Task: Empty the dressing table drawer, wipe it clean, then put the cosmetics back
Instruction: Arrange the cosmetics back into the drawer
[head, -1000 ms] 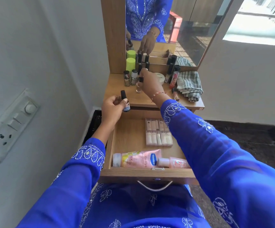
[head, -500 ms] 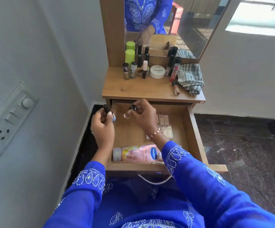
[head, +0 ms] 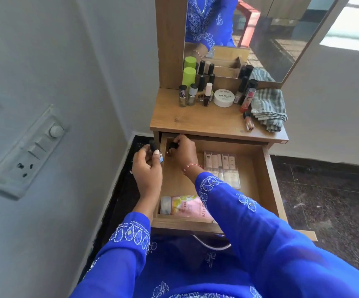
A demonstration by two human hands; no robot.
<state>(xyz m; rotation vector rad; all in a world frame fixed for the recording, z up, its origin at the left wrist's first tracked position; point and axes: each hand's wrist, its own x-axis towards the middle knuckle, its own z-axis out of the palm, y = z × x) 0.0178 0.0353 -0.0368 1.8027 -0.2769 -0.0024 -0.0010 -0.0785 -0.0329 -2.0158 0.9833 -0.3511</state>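
The wooden drawer (head: 268,179) of the dressing table stands pulled open. My right hand (head: 184,152) holds a small black-capped nail polish bottle (head: 171,147) low in the drawer's back left corner. My left hand (head: 147,166) grips another black-capped bottle (head: 155,150) just outside the drawer's left wall. Inside lie a clear pack of small tubes (head: 221,166) and a pink lotion tube (head: 182,206), partly hidden by my right sleeve. Several nail polish bottles (head: 193,93), a white jar (head: 224,97) and lip products (head: 246,97) stand on the tabletop.
A folded striped cloth (head: 267,109) lies on the tabletop's right side, below the mirror (head: 260,35). A grey wall with a switch panel (head: 27,151) runs close on the left. Dark stone floor (head: 329,201) lies right of the drawer.
Both hands carried their bottles down from the tabletop. My right hand has moved to the drawer's back left corner; my left hand sits beside the drawer's left wall. The camera tilted down.
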